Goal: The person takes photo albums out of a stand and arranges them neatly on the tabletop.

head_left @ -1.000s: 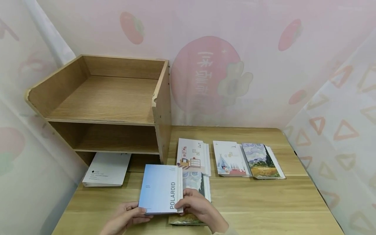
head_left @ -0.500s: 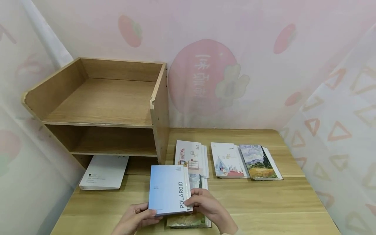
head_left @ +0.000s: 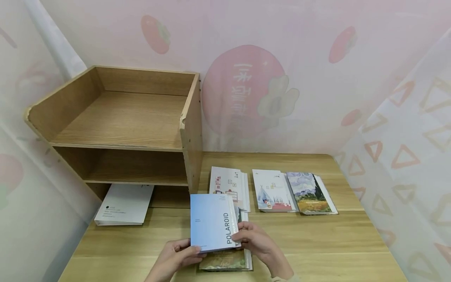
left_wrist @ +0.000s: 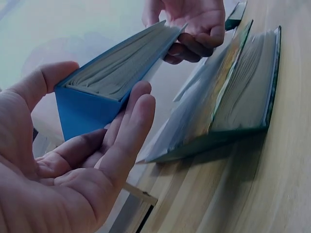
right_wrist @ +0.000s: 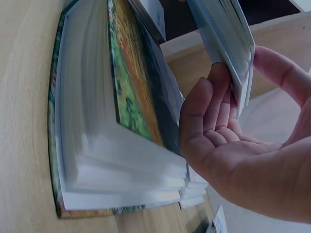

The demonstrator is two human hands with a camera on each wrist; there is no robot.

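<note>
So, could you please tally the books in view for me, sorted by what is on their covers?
Blue book: 1
Landscape painting: 2 (near landscape book, right-hand landscape book)
Drawing on white: 2 (room-picture book, tent-picture book)
White book with small print: 1
Total: 6

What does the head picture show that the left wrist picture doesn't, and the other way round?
Only the head view: the word POLAROID on the blue album, a tent picture on another album, and triangles on the cloth.

Only the left wrist view: the blue spine and the palm of the left hand.

Both: the left hand and right hand holding that blue album, near a painted-cover album.
</note>
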